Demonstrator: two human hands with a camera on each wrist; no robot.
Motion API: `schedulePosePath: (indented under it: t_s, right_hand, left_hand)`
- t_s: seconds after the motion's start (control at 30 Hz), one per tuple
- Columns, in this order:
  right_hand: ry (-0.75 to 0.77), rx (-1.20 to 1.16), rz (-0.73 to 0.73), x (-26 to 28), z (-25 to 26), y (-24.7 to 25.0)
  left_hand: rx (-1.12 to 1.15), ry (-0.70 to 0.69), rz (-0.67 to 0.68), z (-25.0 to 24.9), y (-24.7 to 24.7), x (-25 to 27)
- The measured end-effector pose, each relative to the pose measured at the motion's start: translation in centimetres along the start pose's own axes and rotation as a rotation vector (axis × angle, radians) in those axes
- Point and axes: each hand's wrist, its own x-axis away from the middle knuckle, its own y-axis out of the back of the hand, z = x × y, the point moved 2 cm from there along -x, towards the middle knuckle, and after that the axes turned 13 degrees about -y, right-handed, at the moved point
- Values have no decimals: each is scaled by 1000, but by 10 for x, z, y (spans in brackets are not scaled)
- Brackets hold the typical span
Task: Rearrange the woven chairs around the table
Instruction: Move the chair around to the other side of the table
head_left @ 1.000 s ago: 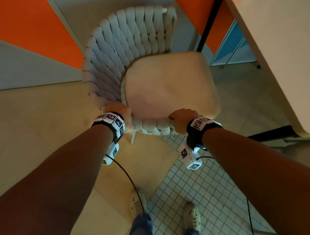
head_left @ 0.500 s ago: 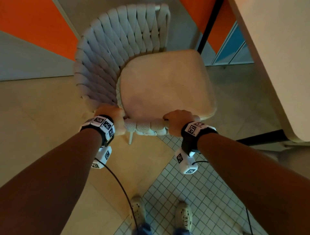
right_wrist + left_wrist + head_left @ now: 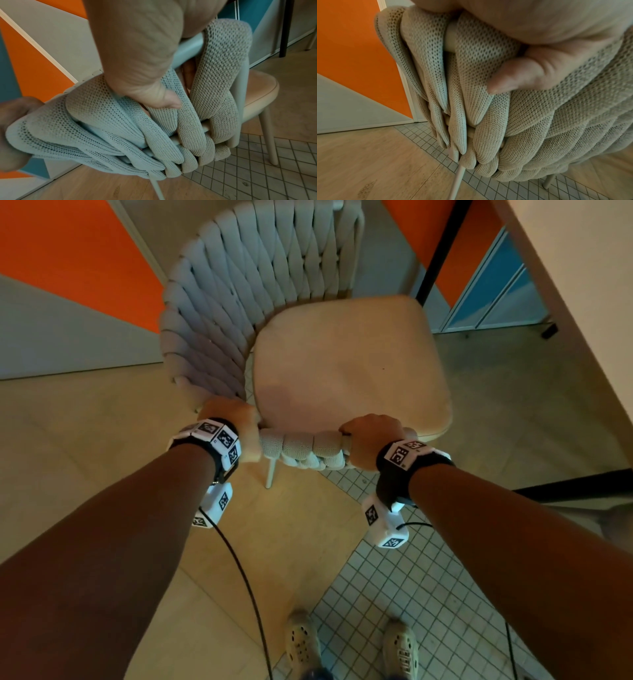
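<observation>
A woven chair (image 3: 342,361) with a beige seat cushion and a curved back of thick grey-beige straps (image 3: 253,285) stands in front of me. Both hands grip the near rim of its back. My left hand (image 3: 233,422) is curled over the rim at the left, its thumb (image 3: 513,75) pressed on the straps (image 3: 479,108). My right hand (image 3: 370,436) wraps the rim near its right end, with the thumb (image 3: 164,100) tucked between straps. The pale table (image 3: 582,285) lies to the right of the chair.
A black table leg (image 3: 442,251) rises behind the chair and a black base bar (image 3: 575,486) runs along the floor at the right. Orange and grey wall panels (image 3: 68,268) stand at the left. My feet (image 3: 301,642) are on the tiled floor below.
Both hands keep the same grip on the rim. The chair has shifted only slightly in view, and my feet have stepped a little.
</observation>
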Motion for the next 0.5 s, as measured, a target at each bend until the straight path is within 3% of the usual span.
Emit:
schedulePosePath:
  t_s: [0.27,0.5]
  right_hand:
    - [-9,22,27,13,-3,-5]
    - [-20,20,42,-7,-1,-3]
  left_hand:
    - [-14,-12,26,-8,-13,7]
    - [-10,-1,27,0,-4,-8]
